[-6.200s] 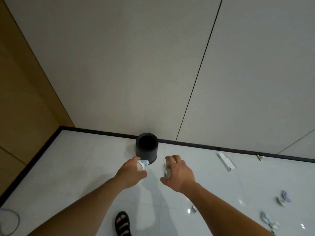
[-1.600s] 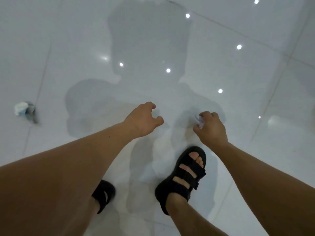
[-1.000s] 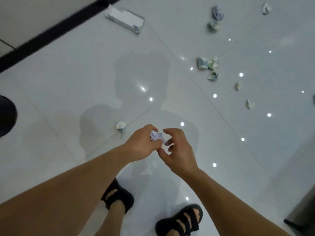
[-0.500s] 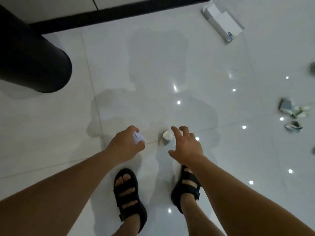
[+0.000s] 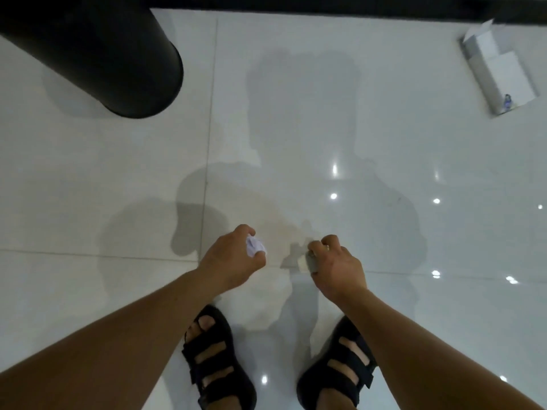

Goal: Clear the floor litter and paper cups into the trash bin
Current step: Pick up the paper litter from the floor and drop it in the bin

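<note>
**Head view, looking down on a glossy tiled floor (image 5: 296,128).** The left hand (image 5: 233,261) is closed round a crumpled white wad (image 5: 256,246), much of which is left exposed beyond the fingers. The right hand (image 5: 337,267) is curled over a small grey-and-cream scrap (image 5: 310,263) low by the floor. Whether the scrap is lifted clear cannot be told. The black bin (image 5: 97,54) is seen at upper left, well apart from both hands, with its mouth out of frame. A white box (image 5: 497,72) lies at upper right near the dark skirting, not yet collected. Black sandals (image 5: 217,359) are planted below the hands.

**Risks, as judged.** The wad appears to be held by only part of its bulk and could be dropped on the way to the bin if the grip is loosened. The scrap is small and light, so it may be slid along the smooth tile rather than picked up, or lost from a shallow pinch. Because the bin's opening is not in view, a throw from here could be sent against its wall and the litter scattered. Footing on the polished tile may be lost while the body is bent low.
</note>
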{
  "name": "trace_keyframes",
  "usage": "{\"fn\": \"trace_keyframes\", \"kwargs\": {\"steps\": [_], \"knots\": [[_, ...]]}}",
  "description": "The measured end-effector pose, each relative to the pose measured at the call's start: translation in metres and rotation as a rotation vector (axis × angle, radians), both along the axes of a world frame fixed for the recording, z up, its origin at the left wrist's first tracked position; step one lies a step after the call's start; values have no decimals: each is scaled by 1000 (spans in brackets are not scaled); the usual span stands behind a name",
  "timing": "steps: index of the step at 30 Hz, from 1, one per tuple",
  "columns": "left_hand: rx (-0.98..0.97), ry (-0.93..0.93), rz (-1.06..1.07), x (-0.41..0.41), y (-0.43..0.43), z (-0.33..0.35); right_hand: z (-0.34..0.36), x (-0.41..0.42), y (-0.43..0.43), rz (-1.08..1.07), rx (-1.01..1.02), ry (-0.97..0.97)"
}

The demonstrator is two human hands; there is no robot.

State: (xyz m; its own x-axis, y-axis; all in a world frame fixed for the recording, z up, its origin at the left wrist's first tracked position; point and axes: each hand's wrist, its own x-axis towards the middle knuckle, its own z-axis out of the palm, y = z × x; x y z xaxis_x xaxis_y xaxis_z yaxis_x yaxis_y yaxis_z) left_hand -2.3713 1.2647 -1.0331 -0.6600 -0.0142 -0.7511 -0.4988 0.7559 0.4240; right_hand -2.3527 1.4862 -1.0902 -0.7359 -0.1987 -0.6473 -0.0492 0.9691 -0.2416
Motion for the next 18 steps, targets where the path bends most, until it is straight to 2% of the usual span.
{"fn": "trace_keyframes", "kwargs": {"steps": [4,9,15,18], "knots": [[31,76,77,-22,-13,84,97,-44,-25,27,-74,103],[79,143,189,-58,-42,224,256,-90,-61,71,-129,176],[49,299,244,-95,-114,407,453,-133,-116,99,-127,250],[61,381,280,-113,-151,483,531,-156,-151,113,-146,304]]}}
